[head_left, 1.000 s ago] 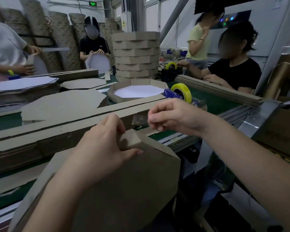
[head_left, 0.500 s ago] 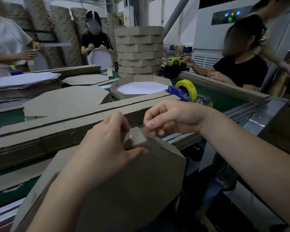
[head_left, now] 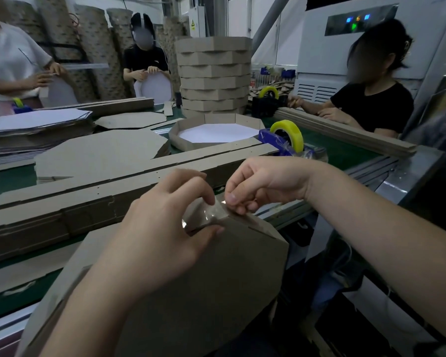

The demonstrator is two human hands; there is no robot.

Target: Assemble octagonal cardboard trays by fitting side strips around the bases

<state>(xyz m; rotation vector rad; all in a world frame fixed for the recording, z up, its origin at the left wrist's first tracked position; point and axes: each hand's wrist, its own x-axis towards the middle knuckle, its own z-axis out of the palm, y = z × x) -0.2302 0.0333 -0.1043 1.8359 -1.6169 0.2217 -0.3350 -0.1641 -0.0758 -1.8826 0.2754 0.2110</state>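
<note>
At lower centre of the frame: the octagonal cardboard tray [head_left: 216, 284], tilted with its plain base toward the camera, gripped at its upper corner by the left hand [head_left: 160, 235], thumb pressed flat on the base and fingers curled over the rim. Just to the right, the right hand [head_left: 263, 184], thumb and forefinger pinching one end of a piece of clear tape [head_left: 206, 215], the other end tucked under the left fingertips above the side strip [head_left: 258, 225]; probably a joint there, though hidden.

Keep the left grip firm to hold the strip tight against the base edge. Draw the tape taut, lay it square across the corner, then rub down from the middle outward to avoid wrinkles. Fold any spare over the rim. For more tape, reach to the tape dispenser [head_left: 286, 140] at middle right, beyond the stacked side strips [head_left: 88, 202].
</note>
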